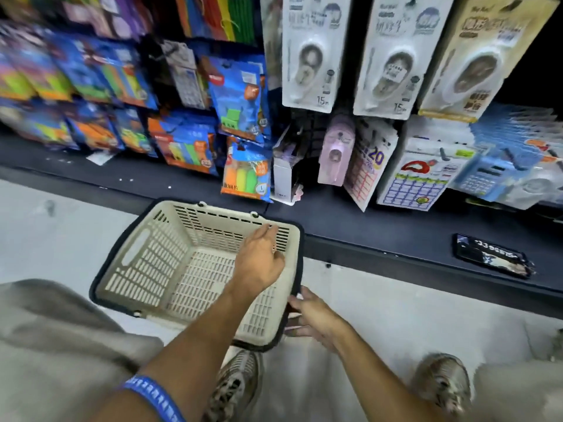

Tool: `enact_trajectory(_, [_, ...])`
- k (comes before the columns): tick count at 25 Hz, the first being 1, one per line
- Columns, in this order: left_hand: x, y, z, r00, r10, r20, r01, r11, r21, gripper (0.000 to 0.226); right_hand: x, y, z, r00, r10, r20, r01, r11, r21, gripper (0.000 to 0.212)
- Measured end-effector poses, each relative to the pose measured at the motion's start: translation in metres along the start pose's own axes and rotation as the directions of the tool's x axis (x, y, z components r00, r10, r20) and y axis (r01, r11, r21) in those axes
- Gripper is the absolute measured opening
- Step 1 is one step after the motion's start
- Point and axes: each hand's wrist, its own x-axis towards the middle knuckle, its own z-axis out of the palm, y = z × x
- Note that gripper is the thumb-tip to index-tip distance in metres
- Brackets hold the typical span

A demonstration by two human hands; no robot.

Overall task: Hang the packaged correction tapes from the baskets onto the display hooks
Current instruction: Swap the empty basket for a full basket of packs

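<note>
While my left hand (259, 263) reaches, fingers relaxed, into the basket (143, 248), which looks empty, my right hand (310, 315) grips its near rim. Correction tapes (310, 53) hang above it; next I need another basket.

Both forearms are seen bare, with no sleeves reaching them. A blue wristband (154, 397) printed with pale markings is worn on the left forearm. Light beige trousers (54, 345) are worn, and the feet are covered by mottled grey-brown trainers (441, 382).
</note>
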Motion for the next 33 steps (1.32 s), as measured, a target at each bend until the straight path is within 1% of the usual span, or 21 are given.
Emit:
enact_trajectory(1, [-0.002,-0.004,-0.006,1.000,-0.019,-0.007,0.019,1.000,-0.013,0.065,0.005,-0.003,0.021,0.996,-0.005,0.092,0.007,1.000,-0.016,0.036])
enact_trajectory(3, [-0.004,-0.013,-0.016,0.998,-0.059,-0.012,0.059,0.998,-0.025,0.068,0.016,-0.007,0.045,0.985,-0.003,0.175,0.030,0.988,-0.152,0.049])
enact_trajectory(5, [-0.006,-0.020,-0.022,0.995,-0.099,-0.022,0.098,0.995,-0.024,0.069,0.023,-0.007,0.046,0.986,0.006,0.166,0.057,0.927,-0.371,0.051])
enact_trajectory(6, [-0.007,-0.019,-0.022,0.994,-0.103,-0.018,0.103,0.994,-0.027,0.070,0.023,-0.006,0.035,0.992,-0.002,0.128,0.062,0.884,-0.463,0.050])
enact_trajectory(7, [-0.008,-0.014,-0.021,0.996,-0.095,-0.004,0.094,0.995,-0.031,0.070,0.021,-0.004,0.019,0.997,-0.016,0.072,0.050,0.866,-0.497,0.048])
enact_trajectory(8, [-0.008,-0.003,-0.017,0.997,-0.075,0.018,0.076,0.997,-0.030,0.070,0.016,-0.001,-0.002,1.000,-0.014,0.001,0.013,0.878,-0.478,0.045])
enact_trajectory(10, [-0.007,0.026,-0.004,0.998,-0.018,0.059,0.018,1.000,-0.014,0.071,0.000,0.009,-0.044,0.990,0.006,-0.139,-0.057,0.928,-0.368,0.037])
enact_trajectory(12, [-0.007,0.071,0.016,0.990,0.076,0.117,-0.075,0.997,-0.014,0.073,-0.024,0.024,-0.090,0.954,0.033,-0.299,-0.106,0.967,-0.230,0.028])
enact_trajectory(14, [-0.013,0.121,0.037,0.964,0.196,0.181,-0.196,0.980,-0.020,0.074,-0.053,0.040,-0.131,0.908,0.051,-0.415,-0.104,0.989,-0.106,0.019])
enact_trajectory(16, [-0.020,0.161,0.055,0.921,0.303,0.243,-0.309,0.951,-0.018,0.075,-0.081,0.056,-0.162,0.858,0.060,-0.510,-0.078,0.997,-0.015,0.013])
enact_trajectory(18, [-0.028,0.187,0.066,0.889,0.347,0.300,-0.358,0.934,-0.021,0.074,-0.104,0.069,-0.184,0.786,0.057,-0.616,-0.037,0.998,0.046,0.016])
enact_trajectory(20, [-0.036,0.206,0.074,0.861,0.384,0.334,-0.394,0.918,-0.041,0.073,-0.123,0.078,-0.198,0.732,0.047,-0.680,0.007,0.997,0.075,0.022])
enact_trajectory(21, [-0.040,0.215,0.079,0.846,0.404,0.346,-0.411,0.910,-0.057,0.072,-0.132,0.082,-0.204,0.716,0.044,-0.697,0.009,0.997,0.073,0.021])
enact_trajectory(24, [-0.048,0.230,0.102,0.798,0.437,0.415,-0.435,0.894,-0.104,0.071,-0.146,0.095,-0.223,0.668,0.062,-0.741,-0.019,0.998,0.066,0.013])
enact_trajectory(26, [-0.053,0.231,0.119,0.772,0.433,0.466,-0.445,0.891,-0.090,0.071,-0.152,0.104,-0.236,0.639,0.080,-0.765,-0.050,0.997,0.063,0.014])
enact_trajectory(27, [-0.055,0.230,0.125,0.760,0.426,0.492,-0.452,0.889,-0.071,0.071,-0.156,0.109,-0.241,0.619,0.085,-0.781,-0.079,0.996,0.046,0.019])
enact_trajectory(28, [-0.055,0.231,0.131,0.743,0.425,0.518,-0.468,0.882,-0.053,0.071,-0.162,0.115,-0.246,0.591,0.094,-0.801,-0.106,0.994,0.039,0.026])
enact_trajectory(30, [-0.054,0.235,0.138,0.714,0.444,0.541,-0.505,0.862,-0.040,0.071,-0.176,0.127,-0.255,0.523,0.107,-0.846,-0.105,0.993,0.061,0.040])
enact_trajectory(32, [-0.048,0.239,0.138,0.707,0.457,0.539,-0.507,0.860,-0.063,0.072,-0.188,0.135,-0.267,0.440,0.097,-0.893,-0.094,0.994,0.062,0.046])
enact_trajectory(33, [-0.045,0.238,0.139,0.717,0.452,0.530,-0.491,0.868,-0.076,0.072,-0.192,0.136,-0.275,0.388,0.072,-0.919,-0.109,0.994,0.031,0.047])
